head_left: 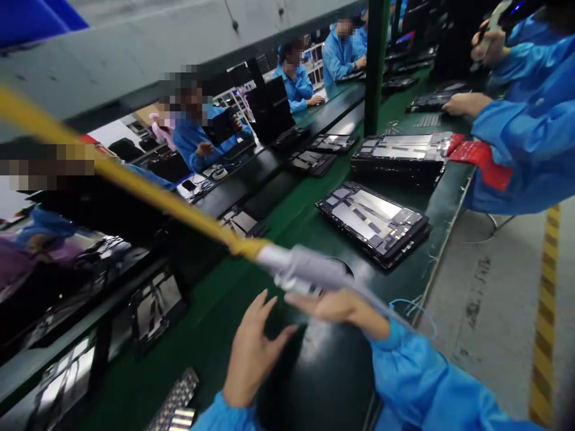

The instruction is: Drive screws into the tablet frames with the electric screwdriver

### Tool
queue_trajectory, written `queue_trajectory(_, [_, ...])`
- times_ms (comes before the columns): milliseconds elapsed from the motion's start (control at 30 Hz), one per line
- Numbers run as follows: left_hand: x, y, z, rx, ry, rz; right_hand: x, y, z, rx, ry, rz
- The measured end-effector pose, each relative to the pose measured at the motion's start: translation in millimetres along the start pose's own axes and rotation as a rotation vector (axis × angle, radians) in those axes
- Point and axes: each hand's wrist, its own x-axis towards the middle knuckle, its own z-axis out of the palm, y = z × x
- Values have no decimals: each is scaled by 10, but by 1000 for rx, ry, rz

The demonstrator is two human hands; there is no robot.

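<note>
The left hand [251, 353] hovers with fingers spread wide over a dark round pad [323, 377] on the green counter [296, 221], its grip open and holding nothing. The right hand [336, 306] reaches across just beyond it, fingers stretched flat and touching the grey tool [305, 269] that hangs on a yellow cable [135, 182]; motion blur hides whether that grip closes on it. A keypad strip [177, 401] lies at the near left edge. Farther along the counter an opened laptop base [375, 224] lies with its boards exposed, then a stack of bases [399, 157] beside a red sheet [480, 160]. Beyond, people in blue coats [530, 120] work at both sides of the line.
</note>
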Motion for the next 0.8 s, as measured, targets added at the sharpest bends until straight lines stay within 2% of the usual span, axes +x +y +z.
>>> queue_trajectory(100, [317, 494, 385, 28, -84, 165, 331, 150, -496, -148, 262, -5])
queue_trajectory(167, [498, 783, 588, 37, -130, 203, 538, 275, -702, -267, 336, -29])
queue_trajectory(267, [658, 1038, 776, 35, -179, 174, 740, 455, -798, -392, 338, -65])
queue_trajectory(367, [677, 1060, 830, 23, -175, 145, 822, 611, -717, -449, 298, -75])
queue_trajectory(433, [675, 957, 800, -2, -179, 169, 840, 695, -628, -448, 235, -88])
queue_trajectory(500, [712, 746, 719, -11, -168, 175, 848, 763, -547, -426, 183, -109])
queue_trajectory(633, [958, 44, 409, 155, -32, 85, 842, 824, -452, -346, 144, -152])
queue_trajectory(733, [1306, -503, 163, 448, -67, -39, 843, 823, -428, -373, 72, -131])
queue_trajectory(800, [1549, -754, 38, 578, -124, -39, 856, 831, -419, -407, 30, -116])
